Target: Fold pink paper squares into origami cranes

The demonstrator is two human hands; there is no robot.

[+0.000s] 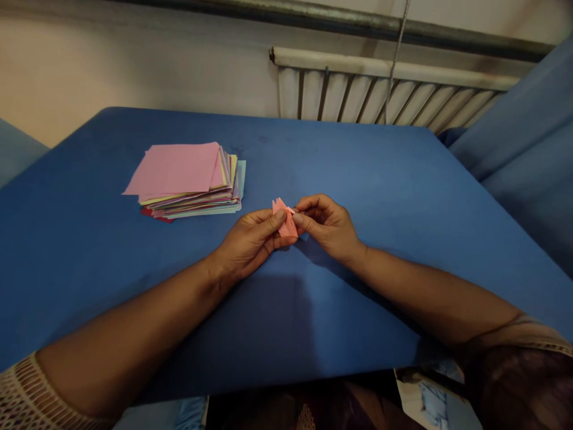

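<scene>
Small pink paper (pixel 285 220), folded into a tight, pointed shape, sits right between both hands, near the middle of the table (pixel 380 179) and just above its blue top. The left hand (pixel 250 242) pinches it from the left, thumb pressed along the lower edge, fingers curled underneath. The right hand (pixel 326 224) meets it from the other side, fingertips (pixel 299 219) nipping the upper right flap. So both hands are grasping the same piece, and they almost touch each other around it. Whether the paper's bottom edge rests on the table, I can't tell.

Both forearms reach in from the near edge, the left one crossing a long stretch of blue. A lacy pale sleeve (pixel 22 394) shows at the lower left corner.

Off to the left and farther back lies a stack (pixel 188 179) of coloured sheets, pink on top, with yellow, pale blue and red edges fanning out below; it is well apart from the hands.

Behind the table stands a white radiator (pixel 385 95) against the wall.
</scene>
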